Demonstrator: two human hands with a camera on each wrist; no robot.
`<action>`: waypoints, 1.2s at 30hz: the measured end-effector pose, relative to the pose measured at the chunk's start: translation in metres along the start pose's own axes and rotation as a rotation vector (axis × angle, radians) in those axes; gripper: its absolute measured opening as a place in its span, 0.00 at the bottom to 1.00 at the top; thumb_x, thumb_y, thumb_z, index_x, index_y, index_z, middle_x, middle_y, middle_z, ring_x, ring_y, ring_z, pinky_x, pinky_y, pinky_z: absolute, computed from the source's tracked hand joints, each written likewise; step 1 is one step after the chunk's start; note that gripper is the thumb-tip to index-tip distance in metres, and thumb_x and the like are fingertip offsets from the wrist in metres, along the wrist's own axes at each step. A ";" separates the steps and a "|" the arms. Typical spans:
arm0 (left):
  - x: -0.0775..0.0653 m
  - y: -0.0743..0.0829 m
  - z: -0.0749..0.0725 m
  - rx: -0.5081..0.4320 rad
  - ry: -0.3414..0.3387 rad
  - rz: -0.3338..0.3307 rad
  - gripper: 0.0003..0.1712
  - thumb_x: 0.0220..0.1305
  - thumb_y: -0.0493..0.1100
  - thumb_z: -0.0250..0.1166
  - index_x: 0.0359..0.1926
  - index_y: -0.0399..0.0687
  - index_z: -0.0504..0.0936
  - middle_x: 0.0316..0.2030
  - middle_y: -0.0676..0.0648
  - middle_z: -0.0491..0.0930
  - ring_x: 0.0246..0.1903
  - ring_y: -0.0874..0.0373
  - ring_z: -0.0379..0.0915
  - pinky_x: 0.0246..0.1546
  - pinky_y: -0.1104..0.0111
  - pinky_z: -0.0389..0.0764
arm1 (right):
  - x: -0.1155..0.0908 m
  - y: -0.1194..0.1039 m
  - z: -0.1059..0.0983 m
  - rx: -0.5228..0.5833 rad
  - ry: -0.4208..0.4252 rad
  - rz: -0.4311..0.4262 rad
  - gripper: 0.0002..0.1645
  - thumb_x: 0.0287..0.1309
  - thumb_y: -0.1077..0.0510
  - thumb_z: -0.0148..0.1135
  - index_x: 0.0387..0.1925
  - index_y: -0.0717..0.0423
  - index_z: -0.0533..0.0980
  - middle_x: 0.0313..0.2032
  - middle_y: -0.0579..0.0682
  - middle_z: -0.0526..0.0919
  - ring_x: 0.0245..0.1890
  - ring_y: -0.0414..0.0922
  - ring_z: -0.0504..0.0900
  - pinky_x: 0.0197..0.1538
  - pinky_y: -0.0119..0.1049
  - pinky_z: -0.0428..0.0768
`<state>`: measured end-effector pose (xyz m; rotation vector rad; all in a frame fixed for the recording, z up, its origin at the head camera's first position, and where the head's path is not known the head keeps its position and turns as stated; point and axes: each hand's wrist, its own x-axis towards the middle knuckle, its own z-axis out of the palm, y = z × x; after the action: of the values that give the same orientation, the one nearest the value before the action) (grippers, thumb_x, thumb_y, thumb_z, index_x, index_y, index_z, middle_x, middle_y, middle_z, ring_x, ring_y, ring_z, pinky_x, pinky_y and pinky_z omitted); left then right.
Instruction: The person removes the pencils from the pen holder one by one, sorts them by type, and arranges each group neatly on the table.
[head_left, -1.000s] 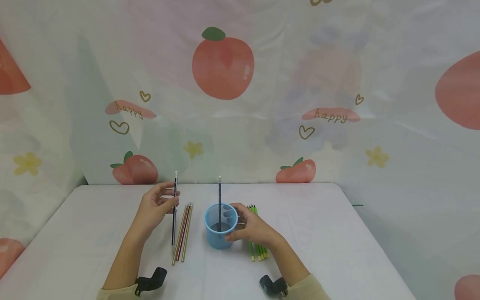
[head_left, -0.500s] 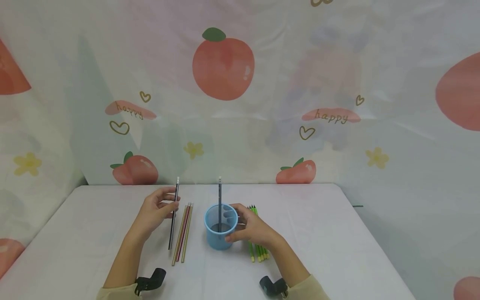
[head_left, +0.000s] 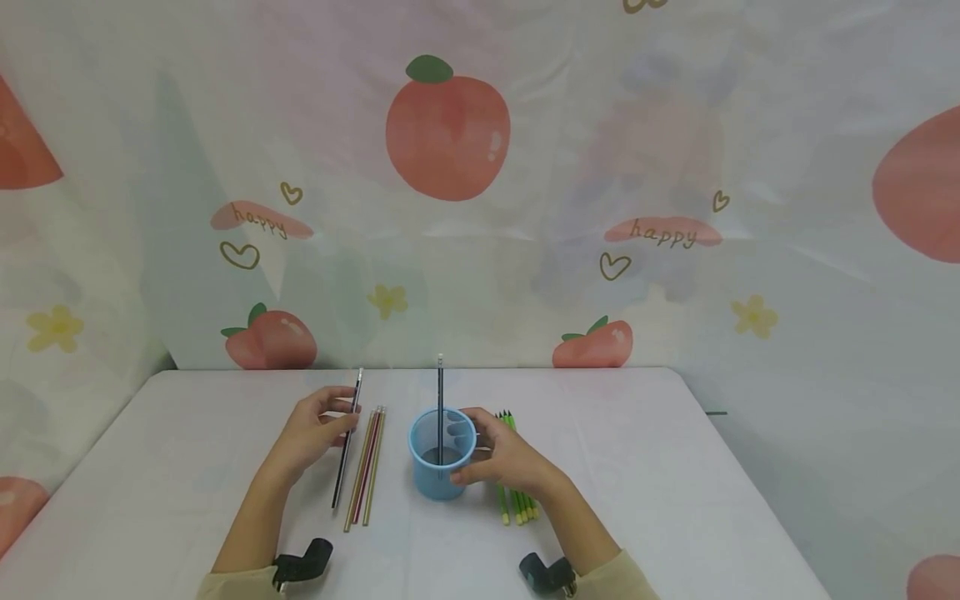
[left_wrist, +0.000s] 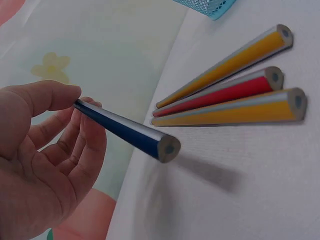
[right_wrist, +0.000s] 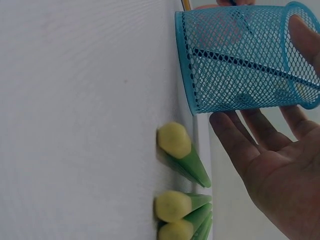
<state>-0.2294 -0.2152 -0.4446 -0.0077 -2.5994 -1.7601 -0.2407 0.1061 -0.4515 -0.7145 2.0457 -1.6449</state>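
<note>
My left hand point(head_left: 309, 433) pinches a dark blue pencil point(left_wrist: 125, 128) with a silver stripe between thumb and fingers. Its unsharpened end slants down toward me, with a shadow on the table beside it. To its right lie two yellow pencils and a red pencil point(left_wrist: 220, 95), side by side. My right hand point(head_left: 513, 458) grips the right side of a light blue mesh pencil cup point(head_left: 437, 485), which stands upright on the table. One dark pencil point(head_left: 440, 387) stands inside the cup, its eraser end well above the rim.
Several green pencils point(head_left: 517, 504) with yellowish erasers lie to the right of the cup, partly hidden by my right hand. A white cloth covers the table point(head_left: 637, 500). Behind it hangs a fruit-printed backdrop point(head_left: 480, 275).
My left hand has come down slightly. The dark blue pencil in it tilts more, its top moving right and down and its lower end left and toward me. The right hand and cup stay put.
</note>
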 end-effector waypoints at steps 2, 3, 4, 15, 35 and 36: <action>0.001 -0.002 0.001 -0.006 -0.007 -0.009 0.25 0.68 0.37 0.64 0.65 0.40 0.71 0.52 0.37 0.78 0.43 0.50 0.81 0.39 0.66 0.87 | 0.000 0.000 0.000 -0.002 0.000 0.001 0.48 0.47 0.60 0.79 0.68 0.51 0.65 0.64 0.56 0.74 0.66 0.58 0.71 0.68 0.56 0.71; 0.001 -0.003 0.001 -0.006 -0.009 -0.014 0.26 0.68 0.37 0.64 0.65 0.40 0.71 0.52 0.36 0.78 0.43 0.51 0.81 0.38 0.66 0.87 | 0.000 0.000 0.000 -0.005 0.000 0.001 0.48 0.47 0.60 0.79 0.68 0.51 0.65 0.64 0.56 0.74 0.66 0.58 0.71 0.68 0.56 0.71; 0.001 -0.004 0.001 -0.006 -0.012 -0.020 0.26 0.68 0.37 0.64 0.65 0.40 0.71 0.52 0.36 0.78 0.43 0.51 0.80 0.38 0.66 0.87 | 0.000 0.000 0.000 -0.004 0.000 0.002 0.48 0.47 0.60 0.79 0.68 0.51 0.65 0.64 0.56 0.74 0.66 0.58 0.71 0.68 0.56 0.71; 0.006 -0.019 0.006 0.027 -0.020 -0.052 0.26 0.66 0.36 0.65 0.64 0.38 0.72 0.50 0.37 0.79 0.39 0.53 0.80 0.35 0.66 0.85 | 0.000 0.001 0.000 0.000 0.003 0.011 0.48 0.46 0.60 0.79 0.68 0.50 0.65 0.64 0.55 0.74 0.66 0.57 0.71 0.68 0.57 0.71; 0.006 -0.027 0.014 0.136 -0.019 -0.141 0.26 0.63 0.38 0.68 0.62 0.36 0.75 0.47 0.39 0.81 0.37 0.56 0.80 0.34 0.65 0.86 | 0.000 0.001 0.000 0.007 0.008 0.001 0.49 0.45 0.62 0.79 0.68 0.52 0.65 0.63 0.55 0.75 0.66 0.57 0.72 0.69 0.56 0.71; 0.006 -0.027 0.014 0.135 -0.019 -0.145 0.27 0.63 0.38 0.68 0.62 0.36 0.75 0.47 0.39 0.81 0.37 0.56 0.80 0.34 0.65 0.86 | 0.000 0.001 0.000 0.006 0.008 0.001 0.49 0.45 0.62 0.79 0.68 0.52 0.65 0.63 0.55 0.75 0.66 0.57 0.72 0.69 0.55 0.71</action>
<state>-0.2359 -0.2123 -0.4752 0.1699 -2.7920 -1.6265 -0.2409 0.1058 -0.4527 -0.7063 2.0458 -1.6548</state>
